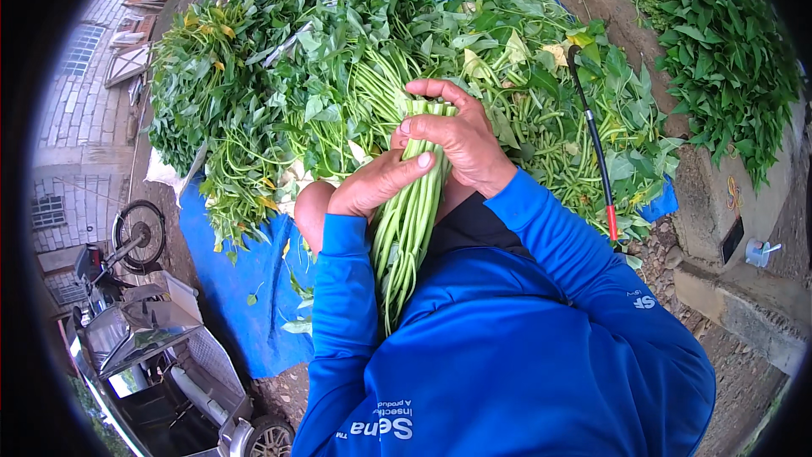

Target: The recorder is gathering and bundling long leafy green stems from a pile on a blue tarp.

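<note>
In front of my chest I hold a bundle of long green stems (414,220), its blunt cut ends pointing away from me and its thin ends hanging over my lap. My right hand (463,137) is wrapped around the bundle near the cut ends, thumb across the front. Lower down, my left hand (376,186) closes on it from the left side, with its thumb lying over the stems and its other fingers mostly hidden. Just beyond my hands spreads a large heap of leafy greens (313,110) with arrow-shaped leaves, several of them yellowing.
Under the heap lies a blue tarp (228,288). A black rod with a hooked end and red tip (599,152) rests on the greens at right. Another leafy pile (710,42), a concrete ledge (744,305) and a mug (759,252) are farther right. A motorcycle with sidecar (169,355) stands left.
</note>
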Demonstrator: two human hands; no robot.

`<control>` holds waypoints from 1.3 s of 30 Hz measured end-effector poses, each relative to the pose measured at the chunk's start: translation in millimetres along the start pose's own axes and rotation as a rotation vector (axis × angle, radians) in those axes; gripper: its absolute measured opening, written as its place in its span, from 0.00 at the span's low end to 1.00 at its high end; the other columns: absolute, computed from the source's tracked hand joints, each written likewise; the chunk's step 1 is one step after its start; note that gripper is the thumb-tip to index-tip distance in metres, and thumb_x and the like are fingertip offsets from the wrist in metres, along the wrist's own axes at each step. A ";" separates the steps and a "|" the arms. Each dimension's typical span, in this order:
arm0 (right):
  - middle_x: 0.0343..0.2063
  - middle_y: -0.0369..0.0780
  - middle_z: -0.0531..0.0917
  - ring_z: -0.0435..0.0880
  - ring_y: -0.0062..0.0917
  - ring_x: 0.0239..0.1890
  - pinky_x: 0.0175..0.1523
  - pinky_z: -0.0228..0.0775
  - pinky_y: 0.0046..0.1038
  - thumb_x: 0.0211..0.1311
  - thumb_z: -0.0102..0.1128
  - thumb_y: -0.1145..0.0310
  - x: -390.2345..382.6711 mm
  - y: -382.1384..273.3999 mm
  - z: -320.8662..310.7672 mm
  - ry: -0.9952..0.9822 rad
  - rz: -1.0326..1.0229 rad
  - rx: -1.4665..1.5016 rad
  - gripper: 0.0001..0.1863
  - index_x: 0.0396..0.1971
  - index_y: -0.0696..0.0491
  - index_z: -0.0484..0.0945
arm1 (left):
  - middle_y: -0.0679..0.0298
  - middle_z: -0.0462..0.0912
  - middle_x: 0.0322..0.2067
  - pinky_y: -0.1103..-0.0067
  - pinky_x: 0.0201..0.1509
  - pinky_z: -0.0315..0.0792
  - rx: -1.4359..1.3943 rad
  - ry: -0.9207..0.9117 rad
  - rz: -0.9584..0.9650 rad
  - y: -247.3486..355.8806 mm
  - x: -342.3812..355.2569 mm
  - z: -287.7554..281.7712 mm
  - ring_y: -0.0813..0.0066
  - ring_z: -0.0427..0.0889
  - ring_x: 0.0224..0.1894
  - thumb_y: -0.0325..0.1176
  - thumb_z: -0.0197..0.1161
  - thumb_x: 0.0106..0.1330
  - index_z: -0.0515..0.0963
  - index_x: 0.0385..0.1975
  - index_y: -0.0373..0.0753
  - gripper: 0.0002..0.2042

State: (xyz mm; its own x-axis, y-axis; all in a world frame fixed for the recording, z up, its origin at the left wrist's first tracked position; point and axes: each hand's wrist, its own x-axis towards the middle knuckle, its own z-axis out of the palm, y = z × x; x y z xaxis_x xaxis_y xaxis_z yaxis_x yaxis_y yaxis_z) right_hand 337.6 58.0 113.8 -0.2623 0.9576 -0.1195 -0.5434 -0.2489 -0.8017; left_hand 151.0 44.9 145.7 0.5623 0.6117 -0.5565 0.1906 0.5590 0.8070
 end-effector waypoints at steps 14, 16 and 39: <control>0.49 0.42 0.83 0.83 0.22 0.48 0.53 0.77 0.28 0.66 0.76 0.57 12.8 -28.9 68.5 -0.018 -0.112 0.162 0.41 0.71 0.58 0.65 | 0.52 0.81 0.31 0.66 0.42 0.80 -0.485 0.106 0.423 -31.3 -95.4 -16.2 0.59 0.83 0.33 0.29 0.75 0.45 0.75 0.53 0.30 0.31; 0.43 0.39 0.86 0.83 0.17 0.41 0.44 0.77 0.22 0.67 0.75 0.57 2.2 -32.4 66.7 -0.097 -0.056 -0.372 0.27 0.57 0.59 0.78 | 0.50 0.81 0.31 0.64 0.42 0.80 -0.466 0.090 0.430 -45.8 -102.2 -38.5 0.57 0.83 0.34 0.29 0.75 0.43 0.74 0.54 0.29 0.32; 0.46 0.40 0.83 0.82 0.21 0.50 0.57 0.77 0.30 0.51 0.83 0.69 14.5 -12.0 154.0 -0.460 -0.252 -0.300 0.63 0.81 0.58 0.46 | 0.54 0.81 0.31 0.66 0.38 0.78 -0.256 0.140 0.389 -22.8 -127.9 -25.6 0.60 0.83 0.32 0.31 0.77 0.43 0.74 0.52 0.31 0.32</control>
State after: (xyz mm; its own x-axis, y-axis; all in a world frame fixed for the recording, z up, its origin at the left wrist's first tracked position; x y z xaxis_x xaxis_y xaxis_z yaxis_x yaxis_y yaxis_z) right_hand 217.5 52.5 211.8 -0.5092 0.8036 0.3080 -0.4024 0.0939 -0.9106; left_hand 54.1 -31.7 193.5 0.4356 0.8623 -0.2583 -0.2264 0.3827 0.8957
